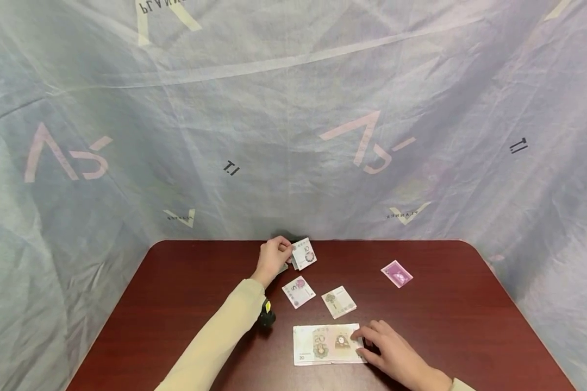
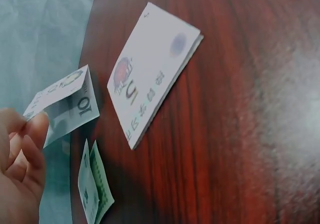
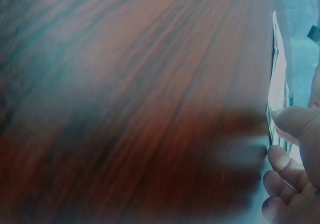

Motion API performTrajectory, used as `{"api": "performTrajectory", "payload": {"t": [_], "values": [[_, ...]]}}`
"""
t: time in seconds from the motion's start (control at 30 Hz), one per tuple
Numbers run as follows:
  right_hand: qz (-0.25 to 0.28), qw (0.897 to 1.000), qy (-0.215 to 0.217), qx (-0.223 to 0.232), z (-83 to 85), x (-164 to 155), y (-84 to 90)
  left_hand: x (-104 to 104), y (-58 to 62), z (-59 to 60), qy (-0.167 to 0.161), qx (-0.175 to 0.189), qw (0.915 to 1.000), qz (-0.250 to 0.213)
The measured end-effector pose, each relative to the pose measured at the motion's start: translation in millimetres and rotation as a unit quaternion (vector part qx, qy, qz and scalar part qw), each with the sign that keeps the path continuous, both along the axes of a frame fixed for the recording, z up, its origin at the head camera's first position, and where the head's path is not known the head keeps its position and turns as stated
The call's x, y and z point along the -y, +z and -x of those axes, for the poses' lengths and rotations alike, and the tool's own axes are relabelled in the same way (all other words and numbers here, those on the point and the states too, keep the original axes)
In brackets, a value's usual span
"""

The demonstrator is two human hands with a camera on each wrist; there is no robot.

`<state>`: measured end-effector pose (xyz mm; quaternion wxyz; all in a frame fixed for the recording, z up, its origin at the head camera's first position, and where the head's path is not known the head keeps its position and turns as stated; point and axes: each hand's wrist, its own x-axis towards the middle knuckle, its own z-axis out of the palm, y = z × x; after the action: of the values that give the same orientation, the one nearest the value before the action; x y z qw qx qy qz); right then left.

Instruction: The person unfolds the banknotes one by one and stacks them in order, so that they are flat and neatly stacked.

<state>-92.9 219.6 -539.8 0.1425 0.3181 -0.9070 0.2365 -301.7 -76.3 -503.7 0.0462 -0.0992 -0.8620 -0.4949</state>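
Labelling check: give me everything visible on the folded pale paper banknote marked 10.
The folded pale paper banknote is printed with a 10 and, in the head view, a dark rosette. The left wrist view shows its two flaps parted like a V. The person's left grip pinches one edge, by the far side of the dark red wood-grain table; table contact is unclear.

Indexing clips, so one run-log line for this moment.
left hand: pinches folded 10-yuan note | right hand: touches 20-yuan note | on table: folded 5-yuan note, 1-yuan note, purple note
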Motion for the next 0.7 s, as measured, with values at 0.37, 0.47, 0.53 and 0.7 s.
{"api": "performTrajectory", "payload": {"t": [0.37, 0.47, 0.53, 0.7], "values": [[0.006, 1.000, -0.002, -0.017, -0.3, -1, -3.6, -3, 6.3, -8.7, -0.047, -0.009, 0.9984, -0.032], [0.007, 1.000, -0.004, -0.023, -0.1, 0, -3.0, -1, 8.9, -11.6, -0.058, -0.007, 0.9969, -0.052], [0.005, 1.000, -0.006, -0.025, 0.2, 0, -3.0, 1, 10.5, -14.8, -0.065, -0.004, 0.9956, -0.068], [0.004, 1.000, -0.010, -0.021, -0.2, 2, -1.6, 5, 14.5, -24.9, -0.080, -0.003, 0.9929, -0.088]]}}
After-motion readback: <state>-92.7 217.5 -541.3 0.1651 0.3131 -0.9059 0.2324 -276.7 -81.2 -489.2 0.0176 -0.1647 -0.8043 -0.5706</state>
